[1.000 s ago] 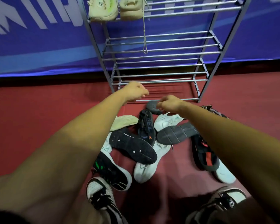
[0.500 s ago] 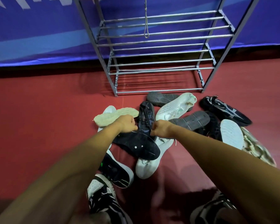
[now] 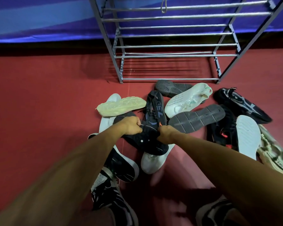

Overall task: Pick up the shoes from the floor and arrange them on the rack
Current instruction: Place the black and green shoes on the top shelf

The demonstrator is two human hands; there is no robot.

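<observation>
**1. Near field.** The person's own feet, in black-and-white lace-up trainers (image 3: 108,198), stand on the red carpeted floor (image 3: 39,103).

**2. Hands.** The left hand (image 3: 131,128) is clenched on one edge of a black knit shoe lying sole-up (image 3: 145,144). The right hand (image 3: 167,133) is clenched at the opposite edge. I read it as grasping the same shoe, though its fingers are hidden from me. This shoe lies across a white trainer (image 3: 152,162) at the near end of the pile. I cannot tell whether it has left the pile yet.

**3. Pile.** Over ten shoes lie heaped on the floor between the person and the rack. Among them:
- a pale yellow moulded sole (image 3: 121,106), turned up, to the left
- a black shoe with grey lettering (image 3: 155,108), just beyond the hands
- a white knit sneaker (image 3: 186,101), with a dark grey grooved sole (image 3: 196,118) beside it
- a camouflage-patterned shoe (image 3: 274,152), at the far right

**4. Far field.** The grey metal tube rack (image 3: 116,46) stands just beyond the pile, against a blue wall banner (image 3: 39,13). The tiers in view carry no shoes. A lace loop (image 3: 163,7) hangs in from above, and I cannot see what it belongs to.

**5. Status.** I judge the task to be at an early stage, with one pick in hand. Nearly the whole pile is still to be lifted, paired and set on the tiers.
</observation>
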